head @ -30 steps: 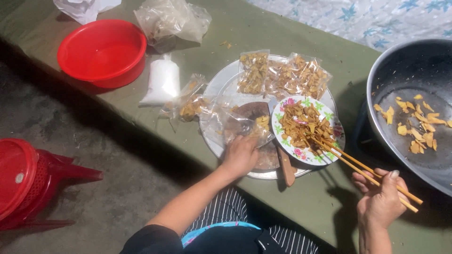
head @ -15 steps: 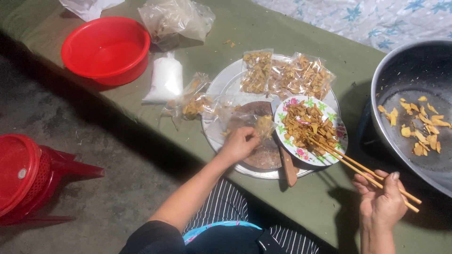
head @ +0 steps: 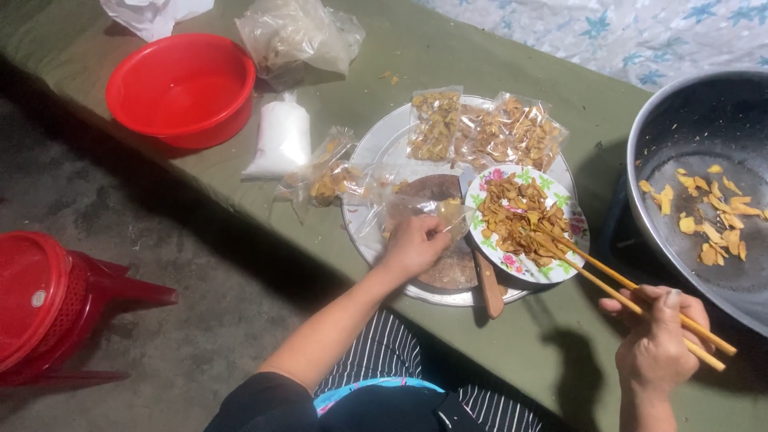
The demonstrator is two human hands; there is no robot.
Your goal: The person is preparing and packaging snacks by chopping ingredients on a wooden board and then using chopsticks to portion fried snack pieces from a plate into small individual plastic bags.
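Note:
My left hand (head: 414, 244) pinches the mouth of a small clear plastic bag (head: 420, 210) with a few chips inside, over a round metal tray (head: 376, 148). My right hand (head: 660, 344) grips a pair of long wooden chopsticks (head: 632, 292), their tips resting in the fried chips (head: 516, 212) heaped on a flowered plate (head: 564, 240). Filled clear bags of chips (head: 480, 128) lie at the tray's far side, and another filled bag (head: 324, 176) lies off its left edge. A wooden-handled knife (head: 486, 280) lies between bag and plate.
A big metal wok (head: 680, 120) with scattered chips stands at the right. A red bowl (head: 182, 88), a white powder bag (head: 280, 136) and a crumpled clear bag (head: 300, 36) sit on the green cloth (head: 512, 64). A red stool (head: 48, 300) stands on the floor left.
My left hand drew in and gathered the clear bag's opening. My right hand slid slightly right and down, with the chopstick tips staying in the plate's chips.

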